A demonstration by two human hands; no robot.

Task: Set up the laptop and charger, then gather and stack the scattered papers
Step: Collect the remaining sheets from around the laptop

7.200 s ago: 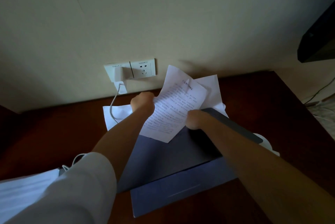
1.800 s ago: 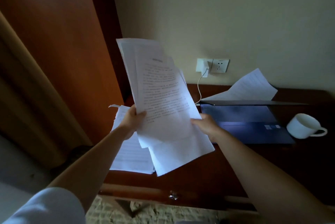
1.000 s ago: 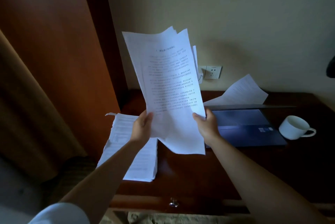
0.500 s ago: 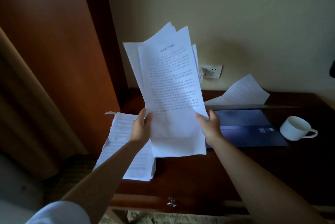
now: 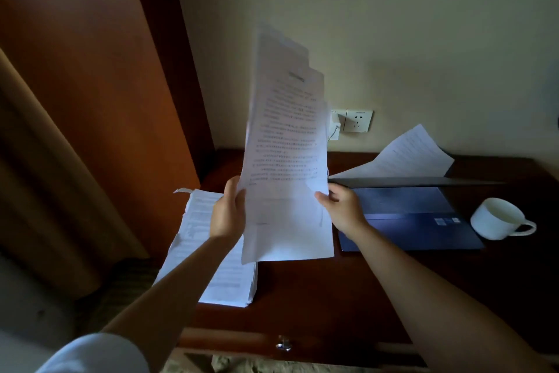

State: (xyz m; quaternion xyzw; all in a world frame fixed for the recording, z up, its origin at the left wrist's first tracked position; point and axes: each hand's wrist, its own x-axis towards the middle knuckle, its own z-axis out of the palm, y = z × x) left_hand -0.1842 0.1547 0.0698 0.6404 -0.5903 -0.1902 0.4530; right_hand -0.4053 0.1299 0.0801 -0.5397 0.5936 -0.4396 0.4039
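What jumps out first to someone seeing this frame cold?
The sheaf of printed sheets held upright mid-frame, the left hand and right hand gripping its side edges. Below left, a thick paper stack lies on the dark desk. At right are an open blue laptop, loose sheets behind it, and a white cup.

I see a sheaf of printed sheets (image 5: 286, 161) standing nearly upright in the air, its top edges fanned and blurred. Below and to the left, a thick stack of papers (image 5: 217, 263) lies flat on the tabletop (image 5: 317, 297), one top corner curled. The dark blue laptop (image 5: 405, 215) sits open to the right, its lid low. More loose pages (image 5: 405, 155) rest behind that lid. The white charger (image 5: 334, 127) is plugged into the wall socket.
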